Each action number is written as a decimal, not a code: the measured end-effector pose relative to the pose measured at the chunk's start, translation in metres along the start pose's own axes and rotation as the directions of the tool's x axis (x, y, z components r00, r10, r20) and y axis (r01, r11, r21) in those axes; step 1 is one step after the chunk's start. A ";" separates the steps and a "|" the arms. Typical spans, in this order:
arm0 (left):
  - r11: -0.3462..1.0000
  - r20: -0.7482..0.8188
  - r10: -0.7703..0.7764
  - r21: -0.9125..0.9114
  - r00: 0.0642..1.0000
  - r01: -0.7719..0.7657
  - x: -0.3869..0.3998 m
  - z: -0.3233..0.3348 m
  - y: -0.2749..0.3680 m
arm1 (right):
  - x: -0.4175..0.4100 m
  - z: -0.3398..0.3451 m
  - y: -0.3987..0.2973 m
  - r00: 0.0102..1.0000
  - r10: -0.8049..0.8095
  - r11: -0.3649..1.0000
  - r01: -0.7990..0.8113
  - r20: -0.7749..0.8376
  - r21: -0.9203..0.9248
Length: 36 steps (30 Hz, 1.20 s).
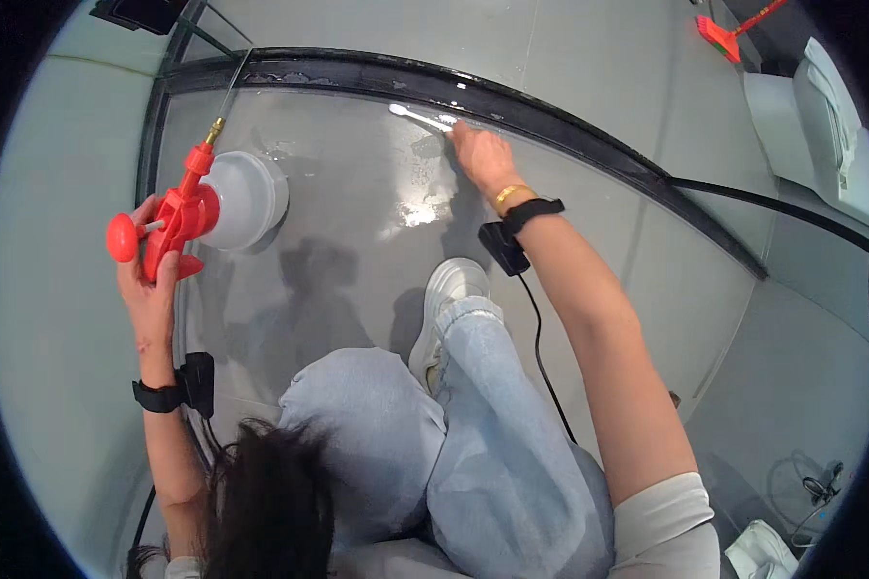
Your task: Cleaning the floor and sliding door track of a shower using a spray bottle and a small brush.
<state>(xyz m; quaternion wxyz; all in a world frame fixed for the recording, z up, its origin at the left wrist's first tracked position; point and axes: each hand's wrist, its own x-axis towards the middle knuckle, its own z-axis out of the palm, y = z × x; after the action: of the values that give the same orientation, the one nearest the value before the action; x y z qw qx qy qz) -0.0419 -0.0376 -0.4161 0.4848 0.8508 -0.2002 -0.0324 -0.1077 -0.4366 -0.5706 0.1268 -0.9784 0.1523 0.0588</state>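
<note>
My left hand is closed around the red trigger head of a pressure sprayer, with the round red pump knob beside my fingers. Its translucent white bottle tilts out to the right, and the brass-tipped lance points up towards the frame's corner. My right hand grips the handle of a slim white brush, much like a toothbrush. The brush head is at the wet floor, close to the inner edge of the black threshold strip. Whether the bristles touch the floor is hard to tell.
Water glistens on the grey tiled floor and along the strip. A glass panel stands at left. A white toilet and a red broom are at upper right. Cables and a white cloth-like item lie lower right.
</note>
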 end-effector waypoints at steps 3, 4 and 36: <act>0.997 0.056 0.004 0.075 0.998 -0.009 0.006 -0.001 0.009 | -0.022 -0.001 0.031 0.988 0.133 0.991 -0.134 0.079 0.012; 0.996 0.051 0.003 0.094 0.999 -0.008 0.007 0.002 0.010 | -0.027 0.000 0.039 0.989 0.127 0.992 -0.128 0.078 0.009; 0.997 0.021 -0.070 -0.029 0.997 0.071 0.005 -0.002 0.013 | 0.011 0.001 -0.019 0.984 0.024 0.997 -0.036 0.178 0.066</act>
<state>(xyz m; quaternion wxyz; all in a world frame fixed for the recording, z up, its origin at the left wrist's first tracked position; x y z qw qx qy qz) -0.0412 -0.0438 -0.4032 0.4940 0.8496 -0.1744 -0.0611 -0.0911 -0.4225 -0.5688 0.1729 -0.9619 0.1571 0.1423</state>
